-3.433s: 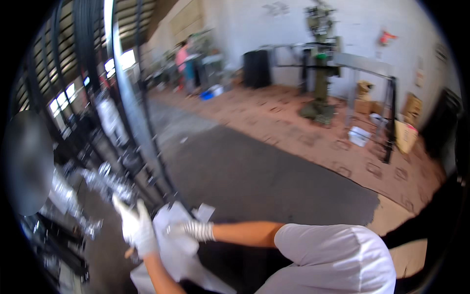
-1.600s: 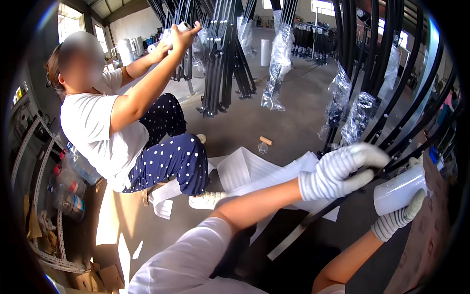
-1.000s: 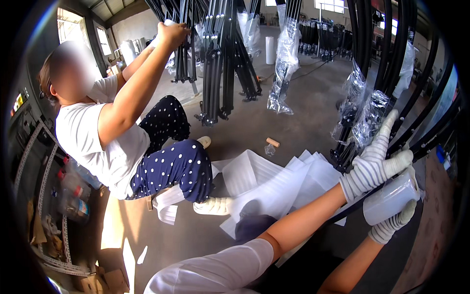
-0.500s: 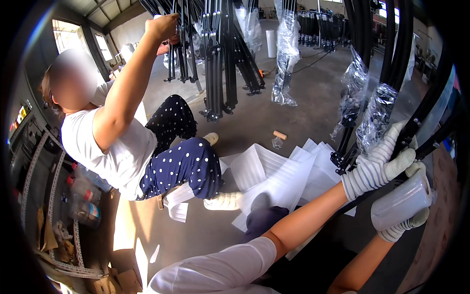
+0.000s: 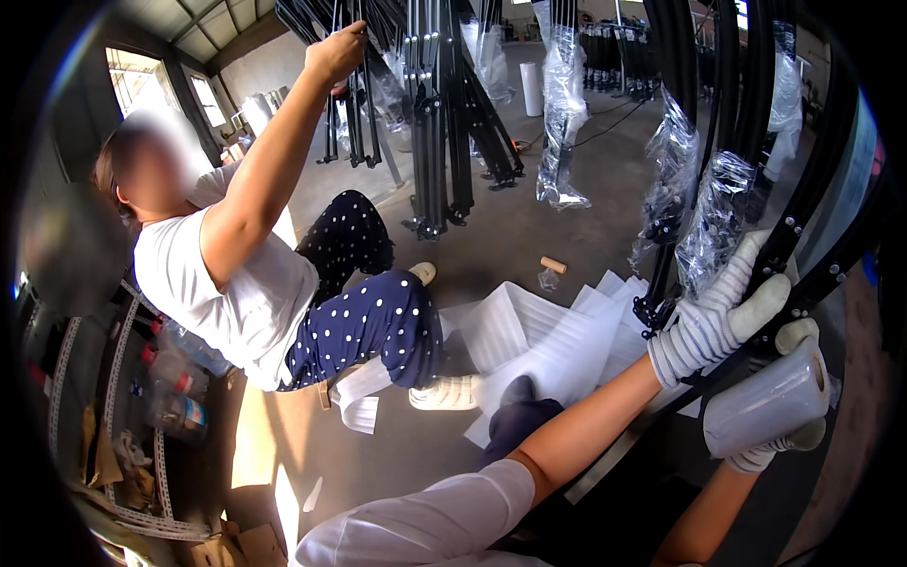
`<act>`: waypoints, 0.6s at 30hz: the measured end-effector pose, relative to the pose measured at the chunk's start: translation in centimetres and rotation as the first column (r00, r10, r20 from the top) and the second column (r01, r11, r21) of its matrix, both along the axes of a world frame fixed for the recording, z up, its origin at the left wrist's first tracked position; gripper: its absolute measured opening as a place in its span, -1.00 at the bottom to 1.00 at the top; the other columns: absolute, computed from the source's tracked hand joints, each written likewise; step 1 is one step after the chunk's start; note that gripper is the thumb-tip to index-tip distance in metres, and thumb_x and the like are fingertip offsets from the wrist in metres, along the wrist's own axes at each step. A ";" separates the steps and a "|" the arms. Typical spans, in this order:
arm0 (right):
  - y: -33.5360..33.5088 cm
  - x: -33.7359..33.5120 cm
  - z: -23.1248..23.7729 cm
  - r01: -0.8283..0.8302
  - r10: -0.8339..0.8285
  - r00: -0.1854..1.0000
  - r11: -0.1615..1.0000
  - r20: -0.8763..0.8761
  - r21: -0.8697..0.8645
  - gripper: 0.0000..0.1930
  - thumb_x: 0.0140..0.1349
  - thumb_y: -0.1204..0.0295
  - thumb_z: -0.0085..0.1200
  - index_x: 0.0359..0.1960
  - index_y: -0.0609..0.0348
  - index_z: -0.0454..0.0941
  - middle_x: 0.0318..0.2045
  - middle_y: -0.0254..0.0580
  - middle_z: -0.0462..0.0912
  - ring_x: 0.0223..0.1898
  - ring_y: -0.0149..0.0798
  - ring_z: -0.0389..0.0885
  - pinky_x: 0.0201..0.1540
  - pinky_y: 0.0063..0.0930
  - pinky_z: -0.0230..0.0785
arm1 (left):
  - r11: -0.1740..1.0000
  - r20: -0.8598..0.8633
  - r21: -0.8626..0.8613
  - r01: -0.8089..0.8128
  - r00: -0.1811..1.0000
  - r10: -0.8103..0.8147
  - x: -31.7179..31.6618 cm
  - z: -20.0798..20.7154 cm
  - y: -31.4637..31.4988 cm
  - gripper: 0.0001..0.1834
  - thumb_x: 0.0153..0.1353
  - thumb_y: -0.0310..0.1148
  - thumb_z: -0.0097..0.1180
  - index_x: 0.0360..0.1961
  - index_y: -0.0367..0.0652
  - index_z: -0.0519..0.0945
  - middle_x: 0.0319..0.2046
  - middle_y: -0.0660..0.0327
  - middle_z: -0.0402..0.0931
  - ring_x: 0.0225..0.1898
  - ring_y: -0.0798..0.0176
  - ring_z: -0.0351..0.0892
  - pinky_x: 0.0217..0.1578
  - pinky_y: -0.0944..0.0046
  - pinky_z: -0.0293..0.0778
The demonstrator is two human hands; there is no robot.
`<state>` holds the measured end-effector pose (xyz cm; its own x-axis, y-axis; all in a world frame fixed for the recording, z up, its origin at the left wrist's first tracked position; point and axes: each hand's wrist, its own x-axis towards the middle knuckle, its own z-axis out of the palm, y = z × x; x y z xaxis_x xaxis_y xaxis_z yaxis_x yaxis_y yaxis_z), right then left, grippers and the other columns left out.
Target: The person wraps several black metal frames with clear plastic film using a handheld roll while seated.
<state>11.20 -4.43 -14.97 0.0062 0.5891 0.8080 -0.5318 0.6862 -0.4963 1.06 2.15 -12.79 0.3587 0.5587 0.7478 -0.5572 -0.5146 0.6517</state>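
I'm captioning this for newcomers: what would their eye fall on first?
Probably the dark polka-dot trousers of the co-worker, left of centre. At lower right, the right hand holds a clear film roll beside the left hand at the black tubes. White sheets sprawl near the centre.

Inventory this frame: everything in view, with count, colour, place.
Film roll: one, translucent, lower right
Rod bundles: several, black, upper middle, right
Film wraps: several, clear, around rods
Foam sheets: several, white, floor
Small tube: one, tan, floor
Upright roll: one, white, background
Bottles: several, clear, by left shelf
Cardboard: several pieces, brown, lower left
Seated person: one, white top, dotted trousers, left
Foot: one, dark, by foam sheets
Left hand: one, white striped glove, at rods
Right hand: one, white striped glove, holding film roll
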 end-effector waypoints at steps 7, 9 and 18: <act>1.9 3.0 -1.6 -0.835 0.832 0.545 0.549 -0.103 0.019 -0.31 -0.04 0.13 0.12 0.00 0.39 0.15 -0.21 0.12 0.41 -0.34 -0.25 0.47 -0.23 -0.49 0.37 | 0.985 -0.043 -0.082 -0.155 0.987 0.152 -1.0 -2.0 0.8 -0.59 0.19 -0.33 -0.13 0.04 -0.27 0.25 -0.09 0.18 0.34 -0.09 0.38 0.32 -0.03 0.42 0.22; 1.4 1.0 -1.3 -0.578 0.587 0.771 0.808 -0.248 0.117 -0.28 -0.06 -0.07 0.01 -0.08 0.38 0.25 -0.21 -0.01 0.44 -0.20 -0.27 0.42 -0.10 -0.50 0.29 | 0.980 0.001 -0.197 0.012 1.000 -0.012 -1.6 -1.4 0.7 -0.58 0.21 -0.25 -0.15 0.03 -0.26 0.26 -0.13 0.24 0.36 -0.13 0.44 0.33 -0.05 0.44 0.22; 1.6 2.1 -2.0 -0.462 0.350 0.791 0.880 -0.501 -0.115 -0.02 -0.30 -0.38 -0.08 -0.21 0.48 0.37 -0.24 0.07 0.47 -0.24 -0.21 0.48 -0.14 -0.47 0.35 | 0.937 -0.055 -0.220 0.271 0.956 -0.289 -0.7 -2.6 1.9 -0.45 -0.04 -0.41 0.16 0.02 -0.15 0.26 -0.19 0.22 0.40 -0.20 0.36 0.41 -0.17 0.38 0.37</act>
